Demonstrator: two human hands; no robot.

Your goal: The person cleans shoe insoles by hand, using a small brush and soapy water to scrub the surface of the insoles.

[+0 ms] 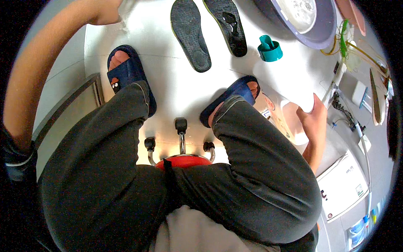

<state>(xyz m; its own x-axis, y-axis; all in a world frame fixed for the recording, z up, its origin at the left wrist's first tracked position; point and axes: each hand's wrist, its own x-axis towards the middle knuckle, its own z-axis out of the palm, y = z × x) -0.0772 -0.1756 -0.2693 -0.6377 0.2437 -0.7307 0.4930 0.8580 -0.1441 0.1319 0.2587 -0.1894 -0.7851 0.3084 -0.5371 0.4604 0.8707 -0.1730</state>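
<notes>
My right hand [315,119] grips the handle of a large white plastic detergent bottle [286,82], which lies tilted beside my right foot. At the bottle's mouth is a teal pouring spout [270,50]. Two dark shoe insoles lie side by side on the pale floor ahead of my feet. The left insole [191,34] looks matt, while the right insole [231,30] carries a shiny patch of dark liquid. My left hand [107,12] is at the upper left, near the picture's top edge. Its fingers are mostly hidden, so its grip does not show.
A grey-purple basin [326,31] at the upper right holds a white bowl [300,12] with foamy liquid. My feet wear navy slides [127,75]. Under me is a red stool [185,160] on casters. Cables [359,129] and a white box [343,189] are on the right.
</notes>
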